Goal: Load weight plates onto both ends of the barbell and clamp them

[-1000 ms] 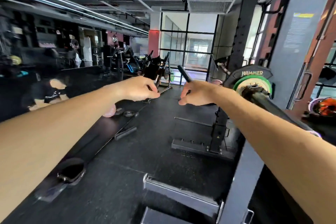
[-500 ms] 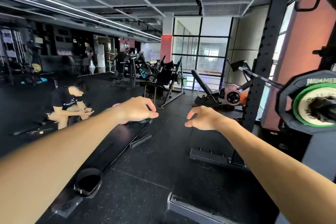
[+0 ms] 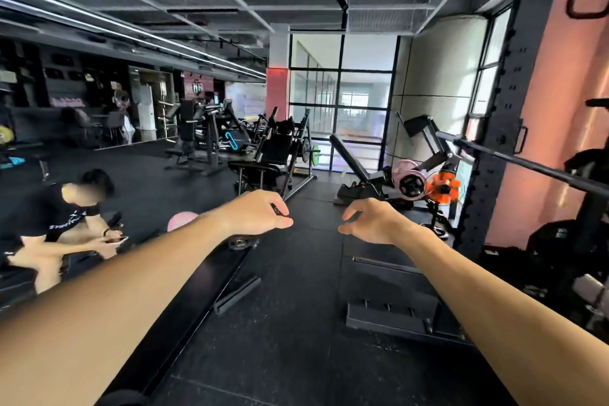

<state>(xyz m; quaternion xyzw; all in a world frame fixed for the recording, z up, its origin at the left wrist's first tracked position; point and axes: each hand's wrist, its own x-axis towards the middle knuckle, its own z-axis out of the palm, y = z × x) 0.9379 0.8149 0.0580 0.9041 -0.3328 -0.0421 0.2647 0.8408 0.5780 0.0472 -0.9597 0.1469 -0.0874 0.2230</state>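
**Barbell off to our right, both hands out in front**

Starting at the left, our left hand [image 3: 260, 214] reaches forward with the fingers curled in toward the thumb. A small dark bit shows at the fingertips, but we cannot tell whether it is something pinched or part of the floor gear behind. Just under that hand a small dark plate [image 3: 242, 242] lies flat on the black floor [image 3: 296, 323], with a pink plate [image 3: 183, 221] beyond our forearm.

Next comes our right hand [image 3: 372, 222], spread loosely with thumb and fingers apart, holding nothing.

Further right stands the rack upright [image 3: 487, 175], and from it the barbell [image 3: 534, 168] runs as a long dark shaft, its axis slanting from the upright down and out past the right edge. No loaded end of it is in view here. The bar sits above and well to the right of both hands, so we judge the right hand the nearer one.

We judge the coming move to be a fetch: picking up a plate from the floor ahead, then swinging right toward the bar's end.
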